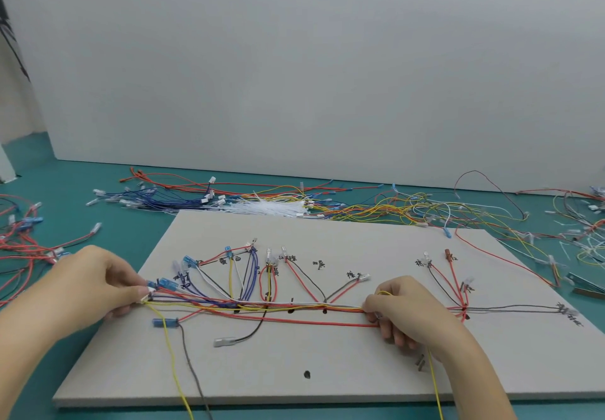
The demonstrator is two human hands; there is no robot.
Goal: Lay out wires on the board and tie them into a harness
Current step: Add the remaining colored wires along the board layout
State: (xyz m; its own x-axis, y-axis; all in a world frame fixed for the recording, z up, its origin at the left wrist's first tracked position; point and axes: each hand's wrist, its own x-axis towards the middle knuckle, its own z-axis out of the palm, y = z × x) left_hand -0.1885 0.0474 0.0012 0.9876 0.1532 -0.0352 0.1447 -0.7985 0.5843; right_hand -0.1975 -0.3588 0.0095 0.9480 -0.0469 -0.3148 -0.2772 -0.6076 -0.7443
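Sitting on the teal worktop (82, 190): the grey board (327, 354), marked with handwritten labels and black dots. Lying behind and beside it: loose wires (409, 206) in red, blue and yellow heaps, plus a pile of white ties (271, 207), so stock apparently remaining. Running across the board's middle: the trunk (278, 306), many coloured wires gathered into one horizontal line, with branches (248, 272) fanning up to labelled spots and connectors already placed there. Seeming well advanced on layout, judging by the filled positions; possibly one red binding near the right junction (464, 311), too small to confirm, and no white ties visible along the trunk, so tying looking mostly ahead. Pinching the trunk's left end at the blue connectors (163, 283): left hand (95, 283), closed on the wires. Gripping the trunk further right: right hand (412, 314), fingers curled shut around it and a yellow wire (433, 383) trailing off the near edge. Dangling off the front too: another yellow and a grey lead (193, 370), not yet routed.
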